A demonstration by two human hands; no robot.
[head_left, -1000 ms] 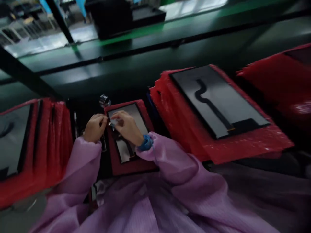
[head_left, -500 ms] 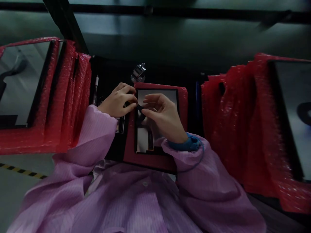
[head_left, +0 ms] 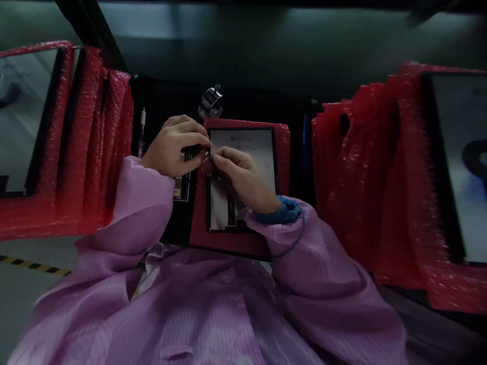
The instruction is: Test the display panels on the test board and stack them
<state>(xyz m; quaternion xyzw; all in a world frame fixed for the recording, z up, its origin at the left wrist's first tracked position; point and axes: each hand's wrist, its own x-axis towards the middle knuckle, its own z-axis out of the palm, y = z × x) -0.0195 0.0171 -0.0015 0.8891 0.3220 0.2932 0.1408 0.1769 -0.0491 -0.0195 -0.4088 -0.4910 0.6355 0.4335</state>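
Note:
A flat display panel (head_left: 258,152) with a dark border lies on a red padded sheet (head_left: 228,242) in front of me. My right hand (head_left: 243,175), with a blue wrist strap (head_left: 281,212) at its cuff, pinches thumb and forefinger together at the panel's left edge. Some small dark thing shows at those fingertips, too small to make out. Close by on the left, my left hand (head_left: 177,147) has bent fingers, with a gap between thumb and forefinger. Its tips are by the same edge. Lower on the panel runs a dark strip (head_left: 231,210), partly shadowed.
Red bubble-wrap sleeves with panels stand in a left stack (head_left: 89,152) and a right stack (head_left: 365,192). Behind the sheet is a shiny metal tally counter (head_left: 210,101). A pen (head_left: 142,132) lies left of my left hand; a blue object (head_left: 306,147) lies right.
My right hand has moved left to the panel edge, and its thumb and forefinger have come together. The dark loop seen on the panel's left side is now mostly hidden. The whole view has shifted slightly.

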